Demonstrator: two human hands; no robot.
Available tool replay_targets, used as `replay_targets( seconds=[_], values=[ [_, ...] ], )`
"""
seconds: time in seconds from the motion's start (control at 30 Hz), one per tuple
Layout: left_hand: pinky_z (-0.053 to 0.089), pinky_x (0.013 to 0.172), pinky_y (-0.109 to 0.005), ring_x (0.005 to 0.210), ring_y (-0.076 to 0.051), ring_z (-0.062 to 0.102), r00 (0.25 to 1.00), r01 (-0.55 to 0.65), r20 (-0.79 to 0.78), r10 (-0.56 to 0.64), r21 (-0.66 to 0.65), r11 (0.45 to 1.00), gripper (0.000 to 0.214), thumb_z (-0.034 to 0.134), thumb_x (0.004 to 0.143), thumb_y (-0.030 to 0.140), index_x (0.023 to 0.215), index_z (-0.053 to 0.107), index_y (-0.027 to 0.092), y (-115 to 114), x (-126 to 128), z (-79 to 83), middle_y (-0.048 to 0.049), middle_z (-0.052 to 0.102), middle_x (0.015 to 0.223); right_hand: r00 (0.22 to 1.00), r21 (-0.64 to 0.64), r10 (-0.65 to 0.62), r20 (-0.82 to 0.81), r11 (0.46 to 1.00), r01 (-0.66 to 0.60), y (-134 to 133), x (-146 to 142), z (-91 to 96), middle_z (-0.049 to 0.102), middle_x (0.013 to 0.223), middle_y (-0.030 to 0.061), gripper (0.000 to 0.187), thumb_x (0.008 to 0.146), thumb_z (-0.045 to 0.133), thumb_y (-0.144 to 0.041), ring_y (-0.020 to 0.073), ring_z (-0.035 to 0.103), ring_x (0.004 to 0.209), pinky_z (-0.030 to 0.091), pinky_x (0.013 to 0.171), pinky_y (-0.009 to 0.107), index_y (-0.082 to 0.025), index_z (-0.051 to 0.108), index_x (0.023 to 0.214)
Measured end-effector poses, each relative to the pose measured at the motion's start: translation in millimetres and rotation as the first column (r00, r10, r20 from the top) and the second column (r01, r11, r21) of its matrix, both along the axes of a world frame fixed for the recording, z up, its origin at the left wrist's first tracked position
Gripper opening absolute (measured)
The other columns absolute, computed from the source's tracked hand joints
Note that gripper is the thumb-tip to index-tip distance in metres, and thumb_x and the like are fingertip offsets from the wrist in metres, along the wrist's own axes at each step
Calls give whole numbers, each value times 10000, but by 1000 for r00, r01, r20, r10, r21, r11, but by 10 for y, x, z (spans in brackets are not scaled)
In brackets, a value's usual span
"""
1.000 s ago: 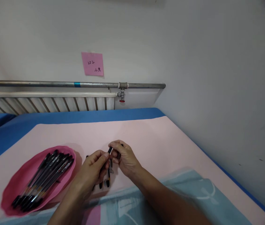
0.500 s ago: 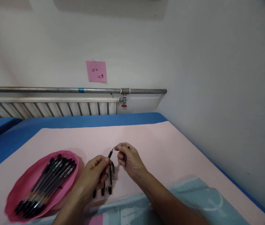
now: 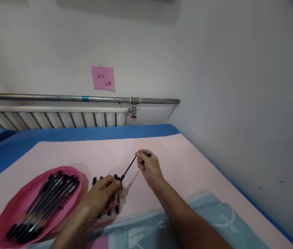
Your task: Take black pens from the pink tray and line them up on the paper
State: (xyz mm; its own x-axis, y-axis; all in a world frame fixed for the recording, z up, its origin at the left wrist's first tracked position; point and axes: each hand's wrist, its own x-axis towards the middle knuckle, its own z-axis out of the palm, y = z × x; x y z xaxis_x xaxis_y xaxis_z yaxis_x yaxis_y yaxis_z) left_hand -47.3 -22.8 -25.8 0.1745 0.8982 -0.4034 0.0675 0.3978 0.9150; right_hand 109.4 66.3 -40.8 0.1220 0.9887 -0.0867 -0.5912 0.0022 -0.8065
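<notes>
My left hand (image 3: 103, 195) is closed round a pen barrel (image 3: 122, 177), whose black grip end points up and to the right. A thin dark refill (image 3: 130, 165) sticks out of that end, and the fingertips of my right hand (image 3: 150, 169) pinch its far end. Also tucked in my right hand is a small black piece (image 3: 149, 155), possibly a pen cap. Beneath and beside my left hand, several pens and pen parts (image 3: 117, 208) lie on the pink surface, partly covered by the hand.
At left, a pink basket (image 3: 0, 224) holds several black-capped pens (image 3: 48, 204). A light blue patterned cloth (image 3: 200, 214) lies along the near edge of the pink tabletop (image 3: 177, 162). Behind are a radiator (image 3: 58, 119) and a pipe (image 3: 110, 99); a wall rises at right.
My right hand has moved up and away from my left, and a long stretch of refill now shows between them. The whole view has shifted slightly.
</notes>
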Motion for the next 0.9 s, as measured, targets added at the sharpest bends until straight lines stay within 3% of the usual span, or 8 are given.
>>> replay_targets(
  seconds=[0.1,0.2,0.33,0.47,0.7,0.9],
  values=[
    [268,348,-173,331,-51,362,1000,-17,-14,18,65,998,324,547,719,457,572,457,183,3,-15,-5,76,452,425,989,-1,-151,-5,989,151,148,219,7,518,606,-32,251,484,699,-133,43,402,451,208,314,148,-164,516,652],
    [326,430,-175,429,-64,438,994,-111,8,111,89,990,281,585,698,431,614,510,174,6,12,2,75,458,490,983,-11,-184,10,983,184,221,356,-16,508,624,-41,252,487,695,-160,41,407,467,215,316,146,-175,491,634],
    [305,399,-192,394,-77,405,994,-105,-20,106,39,994,289,582,675,468,652,545,182,15,87,-37,76,454,474,991,-40,-84,103,995,88,189,289,-78,526,606,-28,238,487,685,-166,52,415,447,214,312,156,-173,501,637],
    [275,390,-189,381,-75,350,980,-73,-170,99,154,985,295,553,682,469,613,517,184,53,158,-153,90,380,419,970,-85,52,239,996,-33,115,146,-140,497,525,-47,207,502,674,-158,51,406,409,195,314,147,-166,523,642],
    [251,388,-197,363,-78,360,940,-74,-309,148,239,968,273,537,685,433,563,488,194,138,203,-349,76,419,427,876,-138,204,438,978,-158,93,127,-278,441,438,-77,159,540,648,-170,51,372,352,187,313,149,-171,521,636],
    [276,407,-208,393,-104,423,895,-76,-407,183,266,961,256,539,689,421,575,546,192,187,192,-331,45,486,439,786,-158,296,543,955,-251,64,15,-401,464,420,-67,128,550,648,-172,51,359,332,200,316,160,-167,552,635]
  ],
)
